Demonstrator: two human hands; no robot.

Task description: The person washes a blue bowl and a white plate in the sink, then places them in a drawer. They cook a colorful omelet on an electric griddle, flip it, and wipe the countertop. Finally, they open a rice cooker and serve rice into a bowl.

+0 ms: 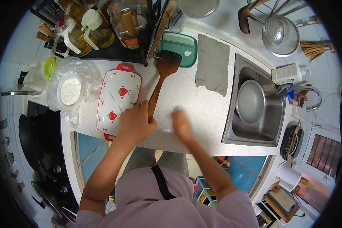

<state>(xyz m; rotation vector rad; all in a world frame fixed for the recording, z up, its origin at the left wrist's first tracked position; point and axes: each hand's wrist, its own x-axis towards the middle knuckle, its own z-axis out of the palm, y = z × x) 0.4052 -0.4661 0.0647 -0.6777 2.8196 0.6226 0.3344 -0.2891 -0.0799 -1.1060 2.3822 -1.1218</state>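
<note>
My left hand [136, 122] is closed around the handle of a dark wooden spatula [159, 81]. Its broad blade points away from me and reaches the front of a green plastic tray [181, 61]. A small green strand shows at my left fingers. Under and beside that hand lies a white rectangular dish [118, 82] with a red rim, red handles and strawberry pictures. My right hand [182, 125] is blurred over the white countertop [199, 114], right of the spatula handle; whether it holds anything cannot be made out.
White powder fills a bowl [70, 91] wrapped in a clear plastic bag at left. A grey cloth [212, 65] lies near the sink [228, 125], which holds a metal basin [250, 102]. Oil jugs [98, 31] stand on a black rack; a black cooktop [50, 136] is at far left.
</note>
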